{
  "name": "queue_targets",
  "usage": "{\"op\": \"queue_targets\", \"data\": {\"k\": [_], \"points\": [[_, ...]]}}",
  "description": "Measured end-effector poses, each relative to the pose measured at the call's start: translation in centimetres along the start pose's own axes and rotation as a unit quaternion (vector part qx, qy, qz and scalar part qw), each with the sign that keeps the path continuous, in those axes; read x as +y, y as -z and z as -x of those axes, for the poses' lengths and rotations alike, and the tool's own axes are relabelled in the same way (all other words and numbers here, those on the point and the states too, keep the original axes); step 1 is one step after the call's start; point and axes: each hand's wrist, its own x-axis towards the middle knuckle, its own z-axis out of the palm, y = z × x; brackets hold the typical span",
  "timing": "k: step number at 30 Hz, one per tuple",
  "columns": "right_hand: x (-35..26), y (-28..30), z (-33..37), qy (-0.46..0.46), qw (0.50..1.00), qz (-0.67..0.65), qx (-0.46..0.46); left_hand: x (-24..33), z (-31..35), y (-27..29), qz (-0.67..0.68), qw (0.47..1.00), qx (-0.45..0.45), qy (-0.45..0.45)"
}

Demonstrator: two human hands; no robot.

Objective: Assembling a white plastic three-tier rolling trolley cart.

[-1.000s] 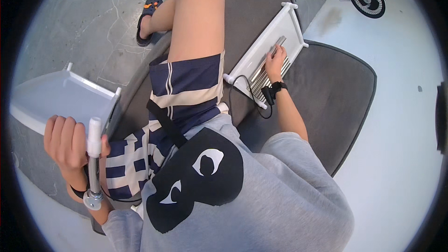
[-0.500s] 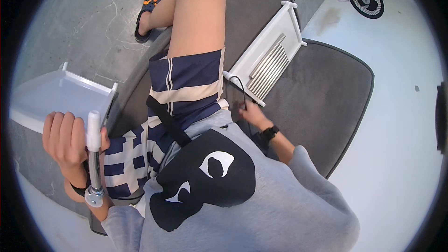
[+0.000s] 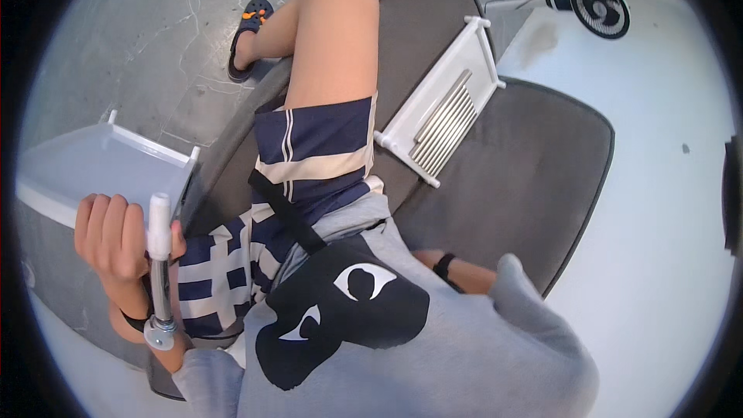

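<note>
My left hand (image 3: pixel 114 238) is closed around a metal rod with a white plastic sleeve (image 3: pixel 159 236) at its top and a round, wheel-like metal fitting at its lower end. The rod stands nearly upright, with my thumb tip showing on its far side. My right hand (image 3: pixel 427 258) is mostly hidden behind the grey sweatshirt; only a bit of skin beside the black wristband shows, and its fingers are out of sight. A white shelf tray (image 3: pixel 402 120) lies on the sofa ahead of it, with several silver metal tubes (image 3: pixel 447 125) side by side.
A second white tray (image 3: pixel 81 159) with short corner posts is at the left. I sit on a dark grey sofa (image 3: pixel 534 162). A black-and-white fan (image 3: pixel 600 8) stands at the far right by the pale wall (image 3: pixel 650 186). Grey floor (image 3: pixel 170 54) spreads beyond the sofa.
My right hand has drawn back from the tray's near end toward my body, behind the sweatshirt. The black cord it pinched is out of sight. My left hand keeps its grip.
</note>
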Motion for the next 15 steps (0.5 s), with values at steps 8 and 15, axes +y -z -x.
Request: {"op": "queue_targets", "data": {"k": [8,15], "points": [[-0.4,27.3,-1.3,-0.309,0.86,0.011,0.405,0.5,0.1,0.1,-0.021,0.999,-0.023,0.013],[4.7,25.8,-7.3,-0.137,0.703,0.081,0.693,1.1,-0.8,-0.1,-0.009,1.0,-0.027,0.011]]}}
